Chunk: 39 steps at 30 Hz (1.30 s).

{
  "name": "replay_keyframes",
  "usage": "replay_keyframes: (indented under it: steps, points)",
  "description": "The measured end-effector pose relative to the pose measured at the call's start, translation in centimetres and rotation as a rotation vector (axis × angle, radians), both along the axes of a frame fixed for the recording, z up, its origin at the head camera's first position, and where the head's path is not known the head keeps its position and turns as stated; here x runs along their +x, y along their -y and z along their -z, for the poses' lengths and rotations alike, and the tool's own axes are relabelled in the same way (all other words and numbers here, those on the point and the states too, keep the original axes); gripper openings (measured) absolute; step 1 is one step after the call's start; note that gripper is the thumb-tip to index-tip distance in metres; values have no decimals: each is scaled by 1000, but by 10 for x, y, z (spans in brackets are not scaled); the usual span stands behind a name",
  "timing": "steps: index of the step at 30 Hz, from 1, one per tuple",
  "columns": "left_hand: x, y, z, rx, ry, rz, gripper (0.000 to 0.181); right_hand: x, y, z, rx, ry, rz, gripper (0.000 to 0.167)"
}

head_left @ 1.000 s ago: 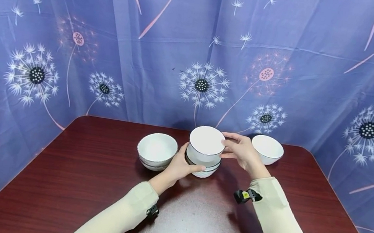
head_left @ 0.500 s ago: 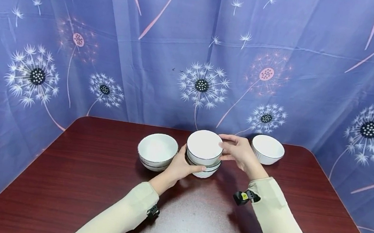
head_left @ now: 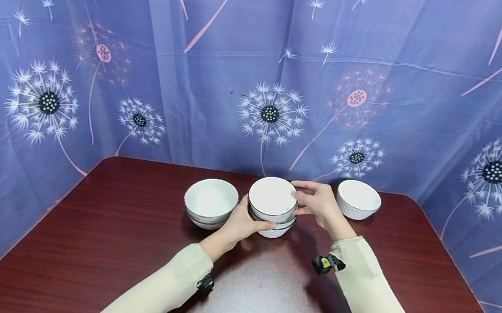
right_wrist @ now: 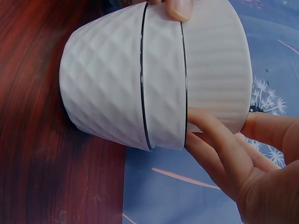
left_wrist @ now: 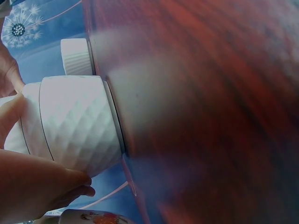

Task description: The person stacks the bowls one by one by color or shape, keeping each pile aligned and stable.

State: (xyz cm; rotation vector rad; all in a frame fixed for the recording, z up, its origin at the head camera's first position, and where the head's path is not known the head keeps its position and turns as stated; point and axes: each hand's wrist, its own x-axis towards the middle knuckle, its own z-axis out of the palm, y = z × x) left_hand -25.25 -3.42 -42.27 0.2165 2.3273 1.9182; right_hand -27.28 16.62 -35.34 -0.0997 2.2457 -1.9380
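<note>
A white ribbed bowl (head_left: 272,197) with a dark rim sits in the top of a stack of diamond-patterned bowls (head_left: 273,232). My right hand (head_left: 319,204) holds this top bowl by its right side, fingers spread along its wall in the right wrist view. Round the left side of the stack, my left hand (head_left: 243,224) grips the patterned bowls, its thumb across the front near their rims. The right wrist view shows two dark rim lines on the patterned bowls (right_wrist: 105,79) and the ribbed wall (right_wrist: 217,70) rising above them.
Left of my left hand stand two nested white bowls (head_left: 211,201) with speckled rims. Another ribbed bowl (head_left: 358,200) stands at the back right. A dandelion-print curtain (head_left: 222,81) hangs behind the dark red table (head_left: 97,237).
The ribbed bowl has come down and slightly left into the top of the patterned stack, with my right hand following it. My left hand has stayed in place on the stack.
</note>
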Motion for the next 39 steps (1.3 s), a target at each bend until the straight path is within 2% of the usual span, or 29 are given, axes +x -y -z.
replay_keyframes:
  steps: [10, 19, 24, 27, 34, 39]
  points:
    - [0, 0, 1, 5, -3, -2, 102, -1, 2, -1, 38, -18, 82, 38]
    - [-1, 0, 1, -7, -18, -15, 103, -3, 0, 2, 89, -34, 124, 35]
    - [-1, 0, 1, -37, -4, -23, 105, -4, -4, 6, 52, -10, 127, 35]
    - [-1, -1, 0, -26, -1, -26, 106, -5, -7, 8, 25, -4, 122, 35]
    - [0, -2, 0, 14, 8, -28, 108, -5, -14, 10, 76, -31, 76, 36]
    - [0, -2, 2, 27, 5, -30, 111, -4, -25, 14, 70, -62, 47, 39]
